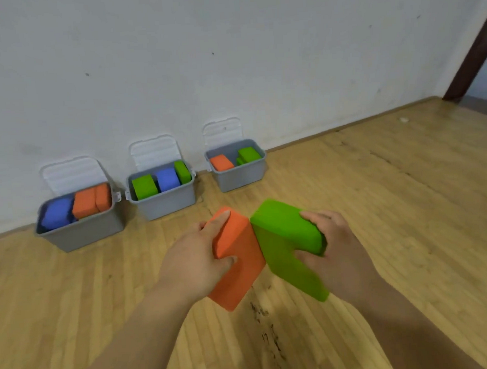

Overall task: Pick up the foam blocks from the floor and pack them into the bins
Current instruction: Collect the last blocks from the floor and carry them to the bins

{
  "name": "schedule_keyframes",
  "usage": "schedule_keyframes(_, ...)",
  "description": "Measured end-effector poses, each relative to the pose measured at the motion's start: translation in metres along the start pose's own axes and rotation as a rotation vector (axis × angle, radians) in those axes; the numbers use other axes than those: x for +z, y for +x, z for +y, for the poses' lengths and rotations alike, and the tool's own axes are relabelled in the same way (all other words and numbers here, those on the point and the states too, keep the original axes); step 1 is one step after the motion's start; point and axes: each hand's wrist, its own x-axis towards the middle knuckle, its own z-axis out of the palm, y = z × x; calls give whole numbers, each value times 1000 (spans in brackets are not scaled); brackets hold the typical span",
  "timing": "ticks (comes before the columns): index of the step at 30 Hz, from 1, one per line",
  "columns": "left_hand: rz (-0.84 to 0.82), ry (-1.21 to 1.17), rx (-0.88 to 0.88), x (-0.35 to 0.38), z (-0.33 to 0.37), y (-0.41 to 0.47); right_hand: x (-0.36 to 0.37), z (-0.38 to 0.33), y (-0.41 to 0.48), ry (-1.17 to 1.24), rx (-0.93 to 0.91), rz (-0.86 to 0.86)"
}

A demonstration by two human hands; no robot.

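My left hand (195, 261) grips an orange foam block (239, 267) held above the floor, thumb underneath and forefinger along its top edge. Beside it, my right hand (334, 247) grips a green foam block (282, 239); the two blocks touch along one edge. Three grey bins stand against the wall ahead. The left bin (83, 234) holds blue and orange blocks. The middle bin (166, 204) holds two green blocks and a blue one. The right bin (241, 176) holds an orange block and green blocks, with room left inside.
Each bin has a clear lid tipped back against the white wall (229, 57). The wooden floor (394, 203) has a dark scuffed streak (265, 320) below my hands. A dark door frame (471, 56) stands at the far right.
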Motion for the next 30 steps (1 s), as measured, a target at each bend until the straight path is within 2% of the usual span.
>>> schedule_keyframes(7,-64,0,22,-10,-28,151,24,9,134,31,73,24)
schedule_keyframes(16,-25,27,-79,27,-32,342,49,79,347,94,33,-89)
schedule_keyframes(24,17,-7,-217,36,-11,506,26,126,560,20,-146,-198)
schedule_keyframes(30,-32,-38,-222,38,-39,621,55,141,675,16,-159,-234)
